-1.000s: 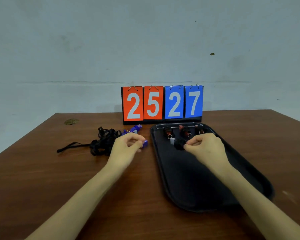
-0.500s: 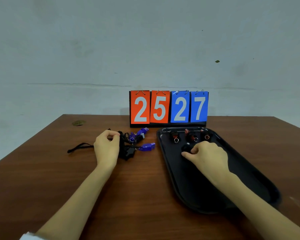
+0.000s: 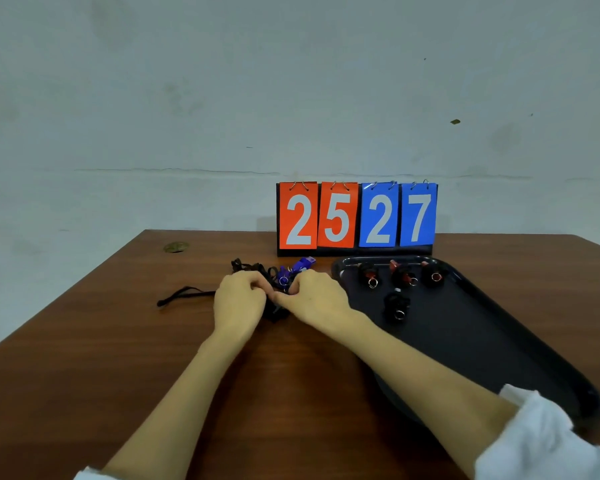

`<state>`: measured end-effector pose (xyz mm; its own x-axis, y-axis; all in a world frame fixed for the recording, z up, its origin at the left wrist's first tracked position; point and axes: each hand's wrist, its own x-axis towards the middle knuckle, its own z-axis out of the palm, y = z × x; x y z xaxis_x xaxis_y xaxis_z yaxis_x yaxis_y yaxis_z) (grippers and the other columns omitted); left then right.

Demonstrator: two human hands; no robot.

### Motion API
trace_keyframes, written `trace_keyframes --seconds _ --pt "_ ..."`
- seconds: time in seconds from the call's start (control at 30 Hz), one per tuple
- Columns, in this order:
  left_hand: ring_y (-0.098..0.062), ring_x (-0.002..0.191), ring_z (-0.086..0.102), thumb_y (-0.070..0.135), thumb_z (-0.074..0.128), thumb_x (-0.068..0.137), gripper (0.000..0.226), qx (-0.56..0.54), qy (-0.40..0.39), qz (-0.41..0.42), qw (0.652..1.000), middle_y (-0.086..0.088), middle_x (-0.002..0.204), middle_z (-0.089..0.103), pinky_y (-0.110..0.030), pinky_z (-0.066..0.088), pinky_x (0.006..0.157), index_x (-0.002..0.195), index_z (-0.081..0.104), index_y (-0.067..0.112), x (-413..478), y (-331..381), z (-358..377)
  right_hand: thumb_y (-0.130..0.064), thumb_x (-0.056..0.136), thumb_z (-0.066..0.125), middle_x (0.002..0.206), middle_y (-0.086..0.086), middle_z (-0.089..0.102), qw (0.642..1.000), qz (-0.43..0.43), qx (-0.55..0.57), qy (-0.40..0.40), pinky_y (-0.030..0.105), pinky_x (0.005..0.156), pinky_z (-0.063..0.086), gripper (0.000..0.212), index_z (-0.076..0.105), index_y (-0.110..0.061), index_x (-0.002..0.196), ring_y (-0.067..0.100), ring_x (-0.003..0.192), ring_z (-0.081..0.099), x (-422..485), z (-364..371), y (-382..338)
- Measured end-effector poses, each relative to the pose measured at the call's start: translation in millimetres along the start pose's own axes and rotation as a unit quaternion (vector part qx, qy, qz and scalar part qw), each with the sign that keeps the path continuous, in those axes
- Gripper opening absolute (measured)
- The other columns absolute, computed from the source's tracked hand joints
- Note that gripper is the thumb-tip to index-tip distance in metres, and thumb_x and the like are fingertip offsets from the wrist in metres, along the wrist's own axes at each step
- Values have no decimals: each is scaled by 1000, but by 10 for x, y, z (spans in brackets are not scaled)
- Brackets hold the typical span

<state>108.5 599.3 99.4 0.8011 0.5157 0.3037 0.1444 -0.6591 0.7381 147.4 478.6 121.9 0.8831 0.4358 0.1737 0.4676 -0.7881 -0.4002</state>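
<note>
A tangle of black lanyards (image 3: 253, 268) with a blue whistle (image 3: 303, 264) lies on the wooden table (image 3: 118, 341), left of a black tray (image 3: 499, 341). My left hand (image 3: 239, 301) grips the black cord at the front of the tangle. My right hand (image 3: 317, 296) is beside it, fingertips curled down where a second blue whistle lay; that whistle is hidden under the fingers. On the tray, three cord-wrapped red whistles stand in a back row (image 3: 404, 275), and a black wrapped one (image 3: 397, 306) lies in front of them.
A flip scoreboard (image 3: 357, 216) reading 25 27 stands at the table's back edge, just behind the tray and the tangle. One loose strap end (image 3: 184, 296) trails left from the pile. A plain wall rises behind the table.
My right hand has let go of the black wrapped whistle on the tray and crossed left to the lanyard pile. My left hand has shifted right to meet it.
</note>
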Motion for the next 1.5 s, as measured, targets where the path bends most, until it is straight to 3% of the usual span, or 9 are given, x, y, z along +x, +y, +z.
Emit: trace_keyframes --seconds 0.23,0.4,0.57,0.73,0.87,0.9,1.13,1.4,1.5 --pt "-21 113 52 4 41 88 37 103 -43 41 993 -2 111 68 -41 41 96 98 71 23 -5 -19 46 -32 79 67 101 5 63 998 18 -49 -32 30 68 51 36 59 -13 109 20 83 60 -19 16 -88" --pt "-23 118 44 8 41 92 35 156 -39 37 986 -5 121 61 -38 34 98 115 65 20 -48 30 37 -27 80 66 101 0 68 999 17 23 -47 34 84 54 22 68 -18 100 14 89 64 -222 -299 98" --pt "-8 111 46 15 47 94 30 74 13 259 963 5 117 59 -21 31 95 120 60 20 -253 295 11 -20 95 50 102 0 62 970 16 235 -65 30 75 58 23 63 -17 114 13 87 63 -362 -635 354" --pt "3 92 54 22 48 96 30 -151 -101 179 967 19 95 57 -14 42 83 124 52 29 -546 623 141 -13 89 58 100 8 67 884 15 464 -62 24 71 54 28 62 -10 116 14 81 64 -467 -850 564" --pt "1 71 56 19 55 92 12 -200 -94 149 964 12 74 59 -15 43 68 92 63 29 -566 636 180 -3 78 63 109 9 67 689 91 712 -99 24 75 52 38 61 -8 115 14 89 62 -488 -819 653" --pt "1 71 56 19 56 92 11 -195 -93 157 964 11 74 60 -15 43 68 88 63 27 -588 639 197 -2 77 62 107 9 68 672 94 726 -112 24 76 53 38 61 -8 115 14 90 63 -500 -784 645" --pt "-9 69 59 24 55 92 11 -224 -85 154 959 -1 75 64 -18 47 63 87 63 28 -595 632 223 -20 84 65 99 2 72 870 19 492 -29 24 79 54 29 66 -13 111 12 92 67 -531 -593 564" --pt "-1 47 47 17 61 88 18 -195 -93 148 965 7 53 54 -12 39 49 70 60 17 -487 674 137 -16 82 67 92 -3 72 896 -57 438 -34 20 77 56 14 68 -21 96 10 88 68 -502 -674 548" --pt "0 37 40 21 65 84 11 -212 -220 122 944 10 47 53 -10 32 41 77 64 12 -406 770 -54 -27 86 58 94 4 73 844 -37 535 -11 28 82 56 23 67 -10 99 14 90 70 -525 -796 540"
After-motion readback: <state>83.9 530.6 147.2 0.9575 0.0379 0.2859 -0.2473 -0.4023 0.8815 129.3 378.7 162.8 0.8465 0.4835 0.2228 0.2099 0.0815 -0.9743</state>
